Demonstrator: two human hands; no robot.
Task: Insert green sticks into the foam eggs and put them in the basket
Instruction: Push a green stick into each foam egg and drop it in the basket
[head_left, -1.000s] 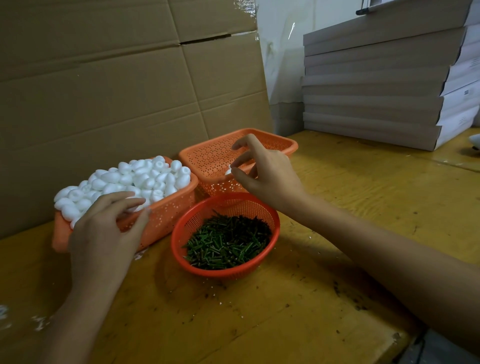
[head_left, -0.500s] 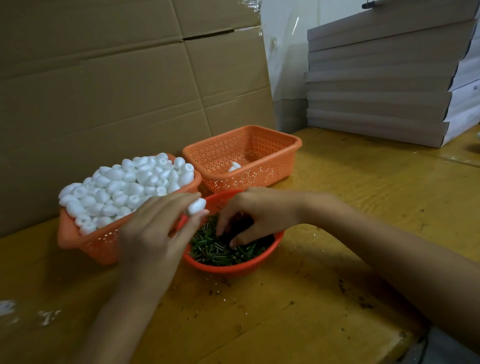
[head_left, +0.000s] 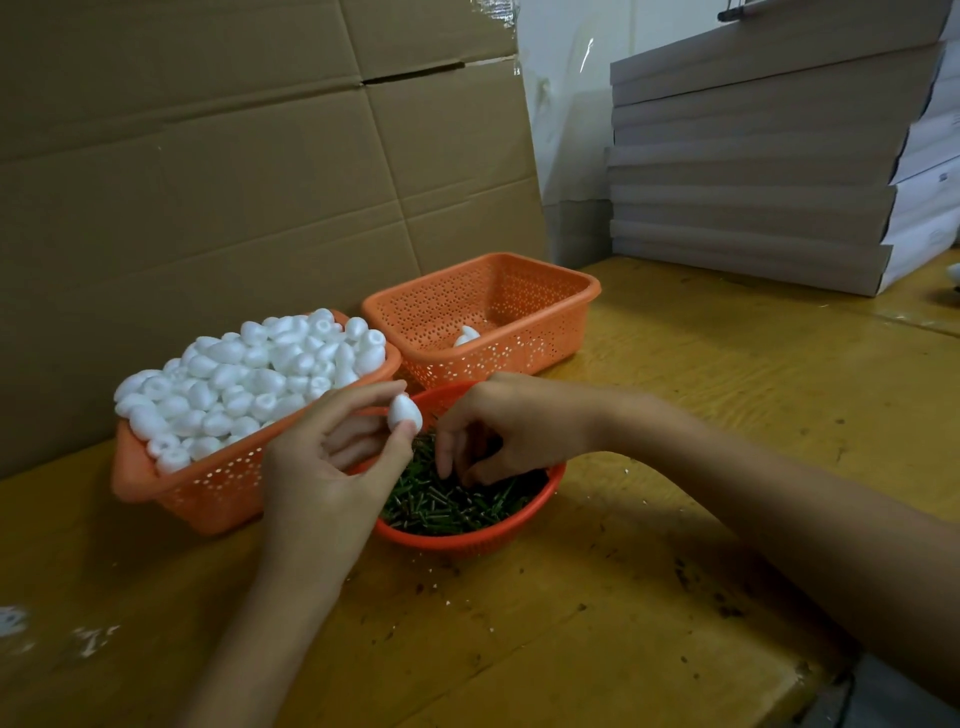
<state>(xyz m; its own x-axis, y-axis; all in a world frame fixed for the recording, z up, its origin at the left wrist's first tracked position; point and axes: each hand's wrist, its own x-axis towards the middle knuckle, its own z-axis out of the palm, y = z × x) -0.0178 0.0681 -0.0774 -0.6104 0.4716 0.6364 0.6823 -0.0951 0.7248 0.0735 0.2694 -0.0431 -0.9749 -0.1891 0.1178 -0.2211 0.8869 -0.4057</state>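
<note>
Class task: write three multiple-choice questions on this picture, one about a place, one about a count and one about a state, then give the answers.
1. Where do the green sticks lie?
A) in the round red basket
B) in a cardboard carton
C) on the stack of flat boxes

2. How many rectangular orange baskets are there?
A) one
B) two
C) four

3. What does the left hand hold?
A) nothing
B) a pair of scissors
C) a foam egg

Answers:
1 A: the sticks fill that basket.
2 B: one is heaped with eggs and one, nearly empty, stands behind it.
3 C: thumb and fingertip pinch the egg.
</note>
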